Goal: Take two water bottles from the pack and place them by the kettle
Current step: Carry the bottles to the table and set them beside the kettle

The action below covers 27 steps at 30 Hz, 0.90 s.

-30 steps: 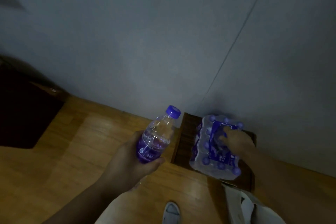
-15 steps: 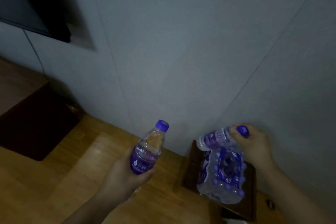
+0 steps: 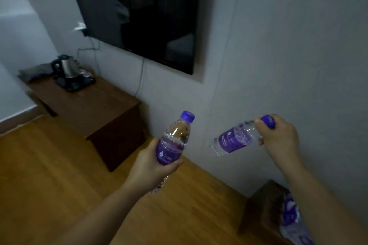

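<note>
My left hand (image 3: 150, 167) grips one clear water bottle (image 3: 176, 137) with a purple label and cap around its lower half, held nearly upright. My right hand (image 3: 278, 137) holds a second water bottle (image 3: 235, 140) by its neck and purple cap, its base tilted down to the left. The shrink-wrapped pack (image 3: 290, 217) of bottles lies at the lower right on a low dark stand, partly behind my right forearm. A steel kettle (image 3: 66, 65) stands on a black tray on the brown cabinet (image 3: 95, 105) at the far left.
A dark wall-mounted TV (image 3: 151, 12) hangs above the cabinet, with cables running down the white wall. A grey cloth (image 3: 35, 71) lies beside the kettle. Wooden floor (image 3: 49, 175) stretches between me and the cabinet.
My right hand pulled a second bottle out of the pack and lifted it. The view swung up and left, bringing the cabinet, kettle and TV into sight.
</note>
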Each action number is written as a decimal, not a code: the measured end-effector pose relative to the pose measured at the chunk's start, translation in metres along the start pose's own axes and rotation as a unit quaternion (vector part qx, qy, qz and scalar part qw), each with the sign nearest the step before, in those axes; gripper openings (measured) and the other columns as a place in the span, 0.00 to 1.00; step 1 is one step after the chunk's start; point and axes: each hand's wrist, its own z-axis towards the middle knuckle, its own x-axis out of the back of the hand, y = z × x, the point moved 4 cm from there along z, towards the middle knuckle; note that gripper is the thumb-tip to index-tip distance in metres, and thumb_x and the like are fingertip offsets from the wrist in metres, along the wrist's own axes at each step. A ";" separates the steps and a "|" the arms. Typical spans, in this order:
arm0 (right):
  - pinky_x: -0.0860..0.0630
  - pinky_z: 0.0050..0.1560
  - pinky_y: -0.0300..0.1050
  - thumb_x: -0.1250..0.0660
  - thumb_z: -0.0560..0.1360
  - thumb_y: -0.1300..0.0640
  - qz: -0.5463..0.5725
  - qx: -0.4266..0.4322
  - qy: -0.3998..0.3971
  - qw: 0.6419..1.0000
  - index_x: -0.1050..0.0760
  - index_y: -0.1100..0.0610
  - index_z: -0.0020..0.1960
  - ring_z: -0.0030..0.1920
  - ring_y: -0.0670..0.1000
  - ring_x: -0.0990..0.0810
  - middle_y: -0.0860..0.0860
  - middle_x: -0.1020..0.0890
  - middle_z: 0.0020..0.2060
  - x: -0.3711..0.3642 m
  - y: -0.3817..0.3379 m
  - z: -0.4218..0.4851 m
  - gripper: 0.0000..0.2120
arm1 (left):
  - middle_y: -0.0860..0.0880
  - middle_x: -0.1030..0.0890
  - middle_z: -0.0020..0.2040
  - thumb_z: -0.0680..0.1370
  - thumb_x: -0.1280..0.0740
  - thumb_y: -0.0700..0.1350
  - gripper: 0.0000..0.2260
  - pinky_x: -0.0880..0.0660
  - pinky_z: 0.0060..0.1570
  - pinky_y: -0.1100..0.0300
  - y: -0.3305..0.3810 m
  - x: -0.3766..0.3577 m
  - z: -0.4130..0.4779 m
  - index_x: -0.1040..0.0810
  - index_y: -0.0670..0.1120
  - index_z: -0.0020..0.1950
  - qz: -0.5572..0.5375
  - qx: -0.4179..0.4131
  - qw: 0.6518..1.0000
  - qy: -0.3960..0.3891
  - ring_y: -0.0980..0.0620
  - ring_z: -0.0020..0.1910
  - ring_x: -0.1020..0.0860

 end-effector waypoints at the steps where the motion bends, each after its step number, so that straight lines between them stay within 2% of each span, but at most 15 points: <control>1: 0.30 0.22 0.30 0.33 0.68 0.39 0.000 0.008 -0.003 1.000 0.20 0.41 0.40 0.22 0.43 0.22 0.42 0.20 0.27 -0.018 -0.017 -0.003 0.08 | 0.60 0.19 0.55 0.67 0.24 0.62 0.32 0.19 0.46 0.68 -0.005 0.021 -0.002 0.30 0.59 0.67 -0.002 0.002 1.000 0.009 0.66 0.53 0.19; 5: 0.28 0.22 0.36 0.32 0.69 0.41 -0.002 0.034 -0.017 0.999 0.22 0.47 0.39 0.22 0.47 0.21 0.43 0.22 0.26 -0.086 -0.073 -0.011 0.10 | 0.58 0.18 0.55 0.68 0.22 0.59 0.32 0.20 0.45 0.69 -0.028 0.093 -0.001 0.28 0.54 0.69 -0.005 0.010 0.999 0.038 0.65 0.54 0.19; 8: 0.24 0.24 0.42 0.32 0.70 0.41 0.002 0.064 -0.041 0.997 0.22 0.50 0.40 0.22 0.47 0.22 0.45 0.22 0.26 -0.140 -0.106 -0.010 0.12 | 0.57 0.18 0.55 0.69 0.22 0.57 0.30 0.19 0.45 0.68 -0.048 0.139 0.008 0.28 0.56 0.67 -0.007 0.016 0.998 0.062 0.66 0.54 0.20; 11: 0.27 0.23 0.37 0.32 0.70 0.40 0.014 0.094 -0.067 0.993 0.21 0.48 0.40 0.22 0.45 0.24 0.45 0.20 0.27 -0.194 -0.137 -0.004 0.11 | 0.58 0.18 0.55 0.67 0.22 0.58 0.30 0.22 0.42 0.74 -0.069 0.180 0.024 0.29 0.58 0.66 -0.010 0.026 0.996 0.081 0.69 0.55 0.21; 13: 0.29 0.24 0.34 0.32 0.70 0.40 0.019 0.107 -0.080 0.991 0.22 0.46 0.41 0.21 0.45 0.25 0.45 0.20 0.27 -0.233 -0.153 0.003 0.11 | 0.58 0.18 0.56 0.66 0.22 0.59 0.32 0.22 0.43 0.74 -0.085 0.207 0.038 0.29 0.56 0.67 -0.010 0.031 0.995 0.090 0.67 0.55 0.20; 16: 0.28 0.25 0.39 0.32 0.70 0.40 0.029 0.116 -0.090 0.989 0.21 0.49 0.40 0.23 0.47 0.24 0.47 0.20 0.28 -0.298 -0.169 0.026 0.13 | 0.59 0.18 0.57 0.67 0.21 0.59 0.33 0.19 0.47 0.70 -0.112 0.250 0.072 0.29 0.56 0.69 -0.004 0.029 0.994 0.107 0.64 0.56 0.19; 19: 0.27 0.28 0.41 0.32 0.70 0.39 0.035 0.128 -0.107 0.985 0.20 0.50 0.38 0.25 0.50 0.23 0.47 0.19 0.29 -0.367 -0.186 0.055 0.14 | 0.65 0.20 0.58 0.68 0.21 0.59 0.32 0.20 0.46 0.71 -0.139 0.294 0.116 0.30 0.61 0.68 0.005 0.026 0.993 0.118 0.64 0.56 0.19; 22: 0.27 0.27 0.38 0.31 0.70 0.40 0.050 0.129 -0.121 0.983 0.20 0.50 0.38 0.25 0.49 0.23 0.48 0.19 0.30 -0.432 -0.210 0.087 0.14 | 0.66 0.20 0.59 0.68 0.21 0.59 0.30 0.22 0.45 0.74 -0.162 0.341 0.165 0.30 0.65 0.66 0.006 0.038 0.991 0.129 0.65 0.56 0.19; 25: 0.31 0.26 0.29 0.31 0.70 0.41 0.065 0.136 -0.134 0.979 0.20 0.48 0.38 0.25 0.44 0.22 0.42 0.19 0.28 -0.493 -0.239 0.118 0.11 | 0.67 0.20 0.59 0.68 0.20 0.59 0.31 0.23 0.44 0.75 -0.183 0.387 0.210 0.30 0.63 0.67 0.014 0.037 0.988 0.146 0.66 0.56 0.19; 27: 0.30 0.25 0.29 0.31 0.70 0.40 0.071 0.139 -0.150 0.976 0.20 0.49 0.39 0.25 0.41 0.22 0.41 0.19 0.28 -0.531 -0.257 0.137 0.12 | 0.68 0.21 0.58 0.68 0.21 0.59 0.32 0.23 0.44 0.76 -0.196 0.417 0.235 0.29 0.61 0.67 0.017 0.038 0.987 0.156 0.67 0.55 0.20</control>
